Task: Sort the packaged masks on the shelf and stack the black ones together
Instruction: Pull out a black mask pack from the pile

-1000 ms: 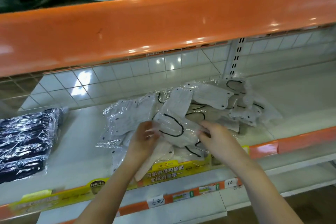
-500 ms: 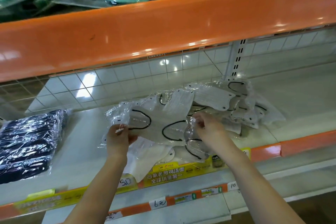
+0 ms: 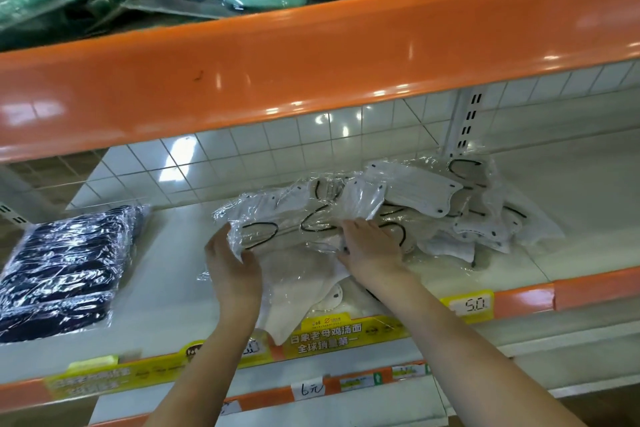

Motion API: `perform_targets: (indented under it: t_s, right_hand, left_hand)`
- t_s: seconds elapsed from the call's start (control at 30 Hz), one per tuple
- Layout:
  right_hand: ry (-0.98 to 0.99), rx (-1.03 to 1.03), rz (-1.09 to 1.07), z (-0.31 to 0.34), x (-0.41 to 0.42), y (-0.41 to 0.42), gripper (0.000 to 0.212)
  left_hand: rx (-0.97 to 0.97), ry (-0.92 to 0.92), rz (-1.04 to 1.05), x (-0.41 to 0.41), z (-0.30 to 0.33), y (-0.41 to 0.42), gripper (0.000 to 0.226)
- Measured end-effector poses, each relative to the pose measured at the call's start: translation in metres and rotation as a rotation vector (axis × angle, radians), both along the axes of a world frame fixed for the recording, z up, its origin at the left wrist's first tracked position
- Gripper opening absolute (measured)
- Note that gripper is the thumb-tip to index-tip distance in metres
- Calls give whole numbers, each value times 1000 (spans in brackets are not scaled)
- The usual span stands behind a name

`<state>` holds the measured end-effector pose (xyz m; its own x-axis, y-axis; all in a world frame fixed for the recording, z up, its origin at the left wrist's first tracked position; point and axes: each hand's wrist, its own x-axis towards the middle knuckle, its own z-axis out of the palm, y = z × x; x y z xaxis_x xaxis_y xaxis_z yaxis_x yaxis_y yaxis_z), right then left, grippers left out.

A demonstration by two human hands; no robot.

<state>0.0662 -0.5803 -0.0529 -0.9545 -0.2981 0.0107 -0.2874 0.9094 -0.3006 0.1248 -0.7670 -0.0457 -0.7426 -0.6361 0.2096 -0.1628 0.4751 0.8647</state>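
Gripping one slick white pack point(image 3: 277, 236) mid-shelf with your left hand point(image 3: 233, 267), right hand point(image 3: 372, 250) flat on the pile point(image 3: 433, 211), you risk dragging neighbours off the edge; the black stack point(image 3: 62, 270) sits far left.

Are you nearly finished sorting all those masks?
Partly. Done: the black masks sit stacked together at the shelf's left end. In hand: the left hand grips one clear pack of white masks, and the right hand rests on the pile. Left: the white masks still lie jumbled.
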Motion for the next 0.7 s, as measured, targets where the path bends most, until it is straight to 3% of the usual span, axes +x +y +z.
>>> perform_targets:
  t_s: [0.07,0.17,0.23,0.4,0.5,0.6,0.67,0.7]
  right_hand:
    - [-24,-44,0,6,1,4,30]
    - [-101,-192,-45,18,-1,16,15]
    - [-79,-291,-123,20,-4,24,28]
    - [3,-839,-298,26,0,39,33]
    - [-113,-1137,-474,27,2,46,34]
    - [-329,-1471,-573,24,3,46,28]
    - [-452,-1531,-563,25,4,39,35]
    - [-488,-1452,-522,25,6,34,41]
  left_hand:
    - [-158,45,-175,6,-5,4,46]
    - [-241,-105,-441,5,-14,13,40]
    - [-357,-206,-517,3,-20,21,47]
    - [-401,-299,-492,-6,-28,26,59]
    - [-392,-328,-505,-11,-25,27,54]
    - [-265,-214,-472,-10,-17,29,44]
    - [-204,-83,-454,-5,-10,33,41]
    - [-183,-16,-455,-1,-8,36,42]
